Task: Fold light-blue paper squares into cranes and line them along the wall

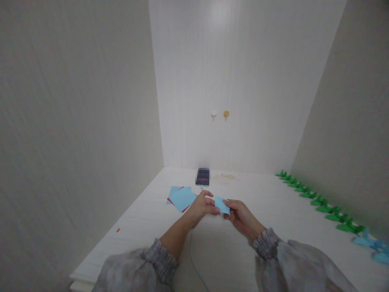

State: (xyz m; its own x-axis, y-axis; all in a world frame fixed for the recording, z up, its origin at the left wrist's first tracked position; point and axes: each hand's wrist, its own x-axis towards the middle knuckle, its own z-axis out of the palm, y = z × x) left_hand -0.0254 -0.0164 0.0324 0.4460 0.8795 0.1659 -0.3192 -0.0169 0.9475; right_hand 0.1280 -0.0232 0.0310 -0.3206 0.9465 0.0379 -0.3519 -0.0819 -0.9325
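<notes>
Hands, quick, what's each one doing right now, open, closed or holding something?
Left hand: fingertips at the blue paper's left edge; whether gripping, cannot tell.
Right hand: closed, holding the blue paper.

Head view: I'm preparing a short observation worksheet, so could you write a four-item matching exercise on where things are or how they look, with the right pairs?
1. Small blue paper
2. Phone
3. Green paper figures
4. Yellow hook

A. In a row beside the right wall
B. On the back wall
C. In the grip of the right hand
D. Dark screen, on the table near the back wall

Pairs: 1-C, 2-D, 3-A, 4-B
</notes>
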